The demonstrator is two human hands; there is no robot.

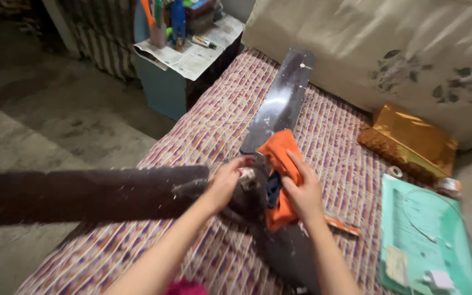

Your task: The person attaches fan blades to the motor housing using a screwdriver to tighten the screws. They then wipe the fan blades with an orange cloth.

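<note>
1. The left hand grips the hub of a dark ceiling fan, where one blade runs off to its left.
2. The right hand presses an orange cloth against the hub, fingers spread over it.
3. A second blade points away beyond both hands; a third runs back beneath the right wrist.
4. The fan lies on a striped bedcover.
5. Right of the right hand lie a gold package and a green folder.
</note>
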